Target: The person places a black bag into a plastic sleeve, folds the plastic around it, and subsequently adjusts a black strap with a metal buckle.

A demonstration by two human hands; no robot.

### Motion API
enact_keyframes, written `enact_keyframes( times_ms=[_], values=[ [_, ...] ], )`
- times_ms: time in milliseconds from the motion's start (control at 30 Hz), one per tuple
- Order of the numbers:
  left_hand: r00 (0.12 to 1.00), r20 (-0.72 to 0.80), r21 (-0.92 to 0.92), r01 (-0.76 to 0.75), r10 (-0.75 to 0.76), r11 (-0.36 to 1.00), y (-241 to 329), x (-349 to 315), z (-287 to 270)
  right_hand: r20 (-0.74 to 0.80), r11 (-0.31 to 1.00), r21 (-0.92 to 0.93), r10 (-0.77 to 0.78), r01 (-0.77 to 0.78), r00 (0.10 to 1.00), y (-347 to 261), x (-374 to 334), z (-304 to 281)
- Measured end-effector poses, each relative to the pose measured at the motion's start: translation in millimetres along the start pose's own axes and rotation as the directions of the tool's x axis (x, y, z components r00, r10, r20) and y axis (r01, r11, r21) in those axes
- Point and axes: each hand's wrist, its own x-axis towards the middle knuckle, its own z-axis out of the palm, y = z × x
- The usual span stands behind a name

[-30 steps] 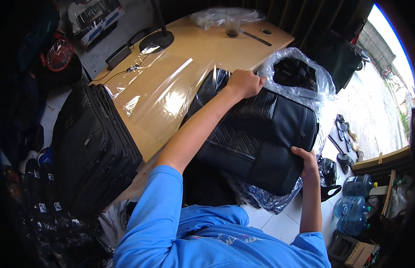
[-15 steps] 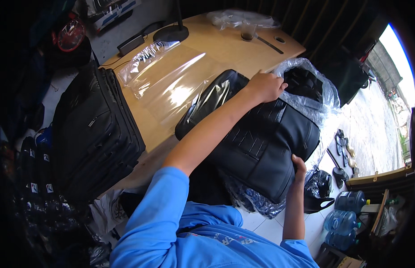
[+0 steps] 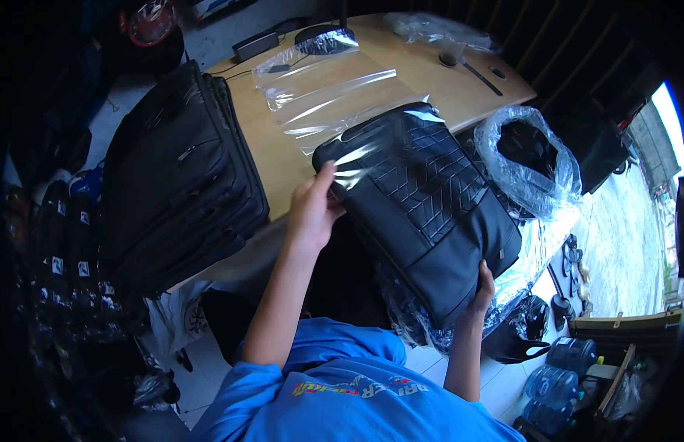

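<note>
Between my two hands is a black bag [image 3: 423, 199] with stitched zigzag lines on its front, tilted over the table's near edge. Shiny clear plastic [image 3: 353, 163] covers its upper left end. My left hand [image 3: 312, 210] grips that end at the corner, thumb on top and fingers beneath. At the lower right end my right hand [image 3: 477, 296] holds the bag's edge, thumb showing and the other fingers mostly hidden under it. Beyond the bag, a flat clear plastic bag [image 3: 334, 92] lies on the wooden table [image 3: 408, 77].
A stack of black bags [image 3: 183, 173] stands left. Right of the held bag sits an open clear plastic sack [image 3: 530, 195] with black contents. A cup [image 3: 450, 57] and crumpled plastic [image 3: 441, 31] lie at the table's far side. Blue water bottles [image 3: 552, 387] stand on the floor at lower right.
My left hand has moved from the bag's far right edge to its upper left corner. The bag has turned and tilted, showing more of its front. My right hand keeps its hold.
</note>
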Motion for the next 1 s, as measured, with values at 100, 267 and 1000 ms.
enact_keyframes(
  times_ms=[100,267,1000],
  values=[
    [1.000,-0.007,-0.103,-0.013,0.013,0.995,-12.6,6.2,10.1,-0.007,0.999,-0.040,-0.002,0.002,1.000,9.7,-20.8,17.3],
    [0.994,-0.083,0.005,-0.074,0.074,0.997,-27.8,-2.0,21.6,0.005,0.997,-0.009,-0.082,0.082,0.997,20.0,-36.8,50.8],
    [0.996,-0.004,-0.114,0.092,-0.093,0.989,-18.2,-22.9,23.2,-0.089,0.993,-0.033,-0.116,0.114,0.989,-1.8,-44.9,88.2]
  ],
)
